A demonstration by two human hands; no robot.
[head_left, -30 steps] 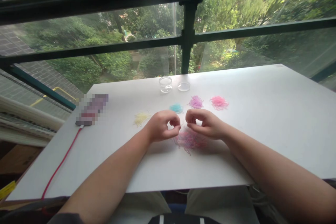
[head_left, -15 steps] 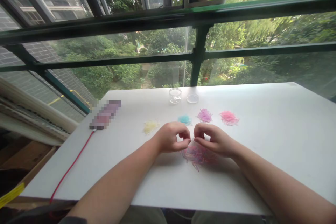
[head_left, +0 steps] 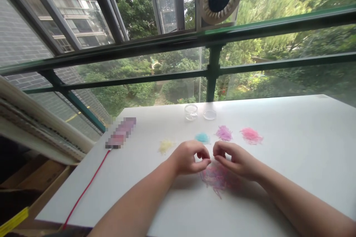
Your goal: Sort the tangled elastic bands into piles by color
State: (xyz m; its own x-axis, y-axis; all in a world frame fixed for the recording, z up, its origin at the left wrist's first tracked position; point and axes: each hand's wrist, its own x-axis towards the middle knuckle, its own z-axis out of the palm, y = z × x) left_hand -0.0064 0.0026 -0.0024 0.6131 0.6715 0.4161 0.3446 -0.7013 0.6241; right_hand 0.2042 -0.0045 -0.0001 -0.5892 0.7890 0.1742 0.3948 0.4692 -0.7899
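Both hands hover over a mixed pile of thin pink, purple and blue strands point(head_left: 218, 180), which look like small rubber bands. My left hand point(head_left: 192, 158) has thumb and forefinger pinched together. Facing it across a narrow gap, my right hand point(head_left: 233, 158) is pinched the same way. Whatever lies between the fingertips is too fine to make out. Just beyond the hands are sorted heaps: a yellow heap point(head_left: 166, 146), a blue heap point(head_left: 202, 138), a purple heap point(head_left: 224, 133) and a pink heap point(head_left: 251, 135).
An open clear round container point(head_left: 191, 112) stands at the white table's point(head_left: 300, 148) far side, with a clear lid point(head_left: 209, 115) beside it. On the left lies a pixelated flat object point(head_left: 121, 133) with a red cable point(head_left: 86, 189). A green-railed window point(head_left: 213, 70) rises behind the table.
The camera has tilted up a little, so the whole scene sits lower and slightly further right. Both hands keep their pinched pose over the mixed pile.
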